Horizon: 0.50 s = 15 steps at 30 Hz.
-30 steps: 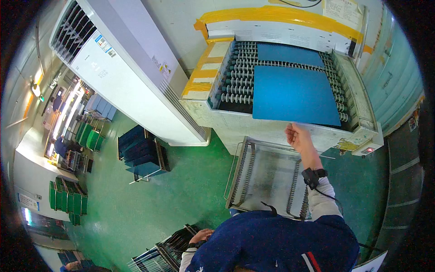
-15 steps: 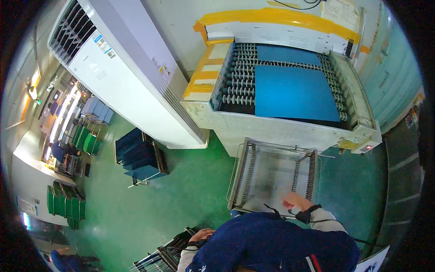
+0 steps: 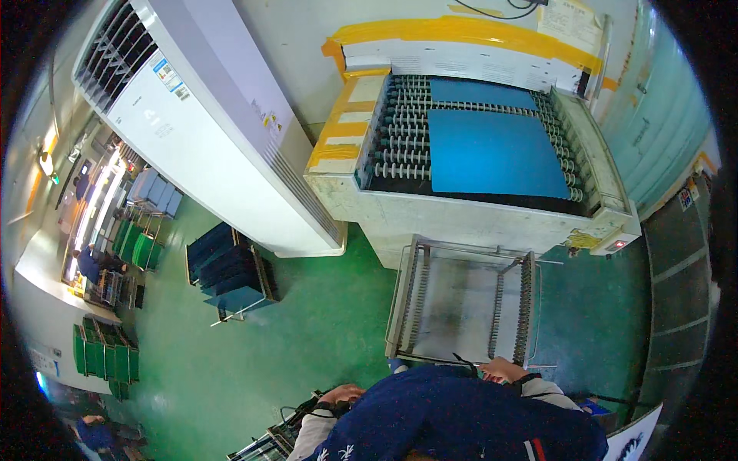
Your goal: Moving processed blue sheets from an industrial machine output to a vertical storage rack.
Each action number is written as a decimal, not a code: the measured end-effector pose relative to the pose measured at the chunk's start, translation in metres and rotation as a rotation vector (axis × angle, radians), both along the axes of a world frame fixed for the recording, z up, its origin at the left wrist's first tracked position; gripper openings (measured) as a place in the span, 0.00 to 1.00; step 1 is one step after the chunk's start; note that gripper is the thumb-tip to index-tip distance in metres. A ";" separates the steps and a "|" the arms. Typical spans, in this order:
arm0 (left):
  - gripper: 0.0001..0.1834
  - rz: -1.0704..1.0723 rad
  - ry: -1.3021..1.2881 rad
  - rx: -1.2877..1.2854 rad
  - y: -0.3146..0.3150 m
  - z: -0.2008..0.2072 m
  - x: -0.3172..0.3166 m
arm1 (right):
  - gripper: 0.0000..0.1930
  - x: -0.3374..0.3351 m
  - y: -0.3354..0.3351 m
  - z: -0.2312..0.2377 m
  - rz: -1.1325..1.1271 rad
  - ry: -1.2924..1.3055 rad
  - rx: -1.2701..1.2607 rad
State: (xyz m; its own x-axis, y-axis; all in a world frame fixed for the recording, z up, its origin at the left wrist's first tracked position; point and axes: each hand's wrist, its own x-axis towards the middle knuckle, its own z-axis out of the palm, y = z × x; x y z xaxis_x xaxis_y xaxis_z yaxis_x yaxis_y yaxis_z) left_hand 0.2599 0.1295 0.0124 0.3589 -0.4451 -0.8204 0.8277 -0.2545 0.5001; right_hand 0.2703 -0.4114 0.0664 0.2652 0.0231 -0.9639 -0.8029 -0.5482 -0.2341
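My right hand (image 3: 503,371) is at the near right corner of an upright metal rack (image 3: 393,323) with toothed, spring-like side rails. Its fingers are curled, and whatever lies in them is too small to make out. Low on the left, my left hand (image 3: 343,394) rests against a second wire rack (image 3: 269,446); the fingertips are hidden beside my dark blue garment. Beyond the toothed rack stands a pale roller conveyor machine (image 3: 461,219). A large flat blue panel (image 3: 496,154) lies on its rollers, with another blue panel (image 3: 480,92) behind.
A tall white air conditioner (image 3: 207,138) stands left of the machine. Left on the green floor is a rack of dark panels (image 3: 231,269). Green racks (image 3: 108,353) stand farther left. A dark ribbed structure (image 3: 676,284) borders the right. People (image 3: 91,265) are at the far left.
My right hand has moved from above the toothed rack toward me, to its near right corner. My left hand stays by the lower rack. The whole view has shifted slightly.
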 end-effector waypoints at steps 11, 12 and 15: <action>0.11 0.043 0.114 -0.425 0.026 -0.009 0.062 | 0.22 -0.030 -0.007 -0.009 -0.354 0.124 0.217; 0.14 0.057 0.120 -0.259 0.016 -0.002 0.081 | 0.21 -0.039 -0.016 -0.025 -0.229 -0.082 0.396; 0.19 -0.155 -0.213 -0.153 0.002 0.000 0.118 | 0.20 -0.016 0.006 0.018 -0.145 -0.143 0.393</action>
State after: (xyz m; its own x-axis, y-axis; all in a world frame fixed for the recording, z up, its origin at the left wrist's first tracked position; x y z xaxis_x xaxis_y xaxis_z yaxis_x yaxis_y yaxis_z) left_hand 0.3777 0.1316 0.0124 0.4340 -0.6204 -0.6532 0.6574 -0.2777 0.7005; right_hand 0.2544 -0.4053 0.0840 0.4226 0.3336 -0.8427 -0.8095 -0.2792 -0.5165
